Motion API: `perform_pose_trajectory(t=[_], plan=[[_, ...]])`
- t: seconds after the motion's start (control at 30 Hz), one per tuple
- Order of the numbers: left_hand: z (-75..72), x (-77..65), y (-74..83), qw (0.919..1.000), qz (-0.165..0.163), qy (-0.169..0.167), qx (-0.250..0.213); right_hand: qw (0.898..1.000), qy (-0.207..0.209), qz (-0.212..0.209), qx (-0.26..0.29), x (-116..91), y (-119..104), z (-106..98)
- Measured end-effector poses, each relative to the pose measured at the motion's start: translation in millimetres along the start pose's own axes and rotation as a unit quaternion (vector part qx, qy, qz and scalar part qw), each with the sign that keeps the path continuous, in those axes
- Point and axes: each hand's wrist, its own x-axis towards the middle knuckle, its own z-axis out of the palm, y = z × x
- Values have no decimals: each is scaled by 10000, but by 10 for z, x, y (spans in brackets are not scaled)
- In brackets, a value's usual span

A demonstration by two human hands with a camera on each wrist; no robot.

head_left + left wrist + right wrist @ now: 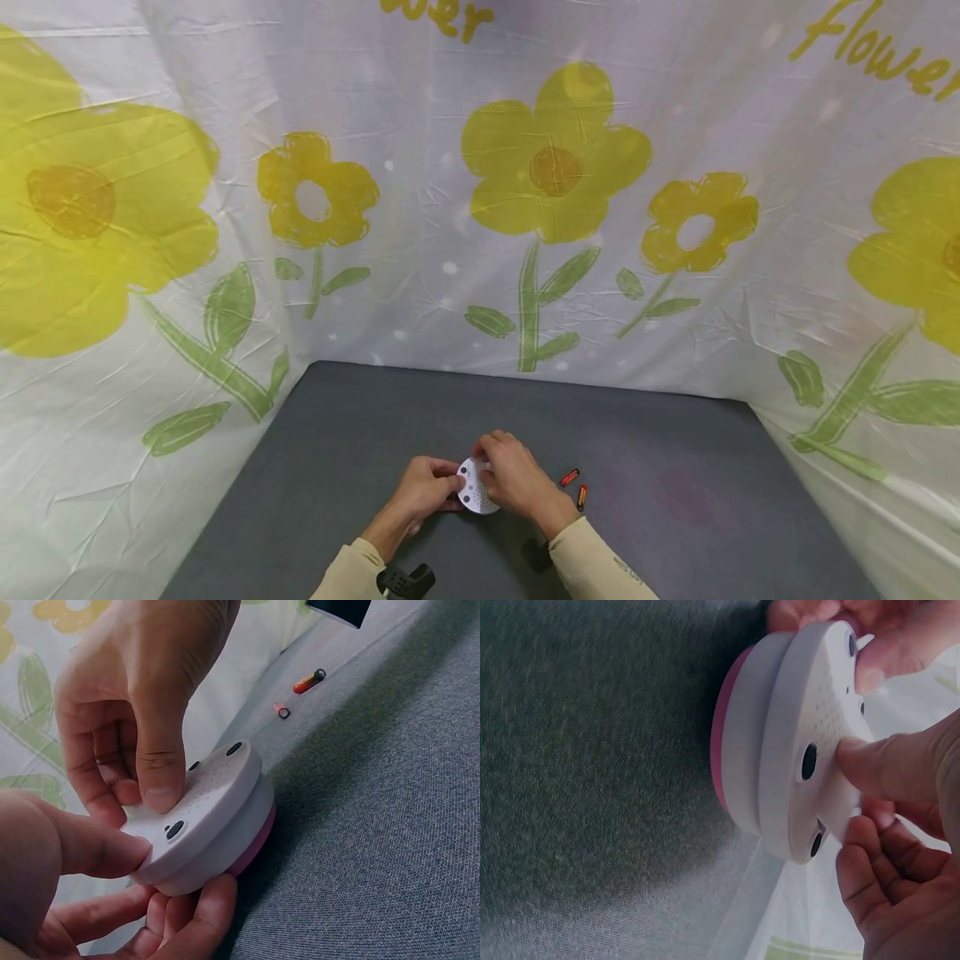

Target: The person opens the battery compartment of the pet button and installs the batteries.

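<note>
A round white device (472, 492) with a pink base (256, 846), small perforations and dark round feet on its upper face is tilted just over the grey table. My left hand (424, 492) grips its edge, thumb on the perforated side and fingers underneath. From the other side, my right hand (517, 479) has its thumb (885, 766) on the perforated face and its fingers curled at the rim, holding the device there. A thin white part shows beside those right fingers in the right wrist view; whether they pinch it separately, I cannot tell.
Two small red-and-black batteries, one farther back (570, 477) and one nearer (582, 497), lie on the grey table (360, 417) right of the hands. A white curtain (420, 250) printed with yellow flowers hangs along the table's back and sides. Dark straps (405, 581) sit at the wrists.
</note>
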Motion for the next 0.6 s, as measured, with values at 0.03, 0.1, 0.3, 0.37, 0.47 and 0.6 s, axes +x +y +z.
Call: perform_pose_trajectory(t=[0.03,0.1,0.3,0.37,0.47,0.6], plan=[[-1,1,0,10000,-11,4,9,10000,9,-37,-6,1,1,-4],[-2,0,1,10000,-24,13,5,9999,17,-103,-20,-1,2,-7],[5,-8,3,10000,-40,-12,-76,9996,240,-147,-31,-11,0,9],[8,-6,6,9999,-55,-9,-85,9993,358,-114,-58,-7,-1,21],[9,0,5,9999,-76,18,-89,9987,479,-120,-112,4,-2,30],[8,5,6,9999,-89,35,-81,9984,518,-186,-105,10,-6,23]])
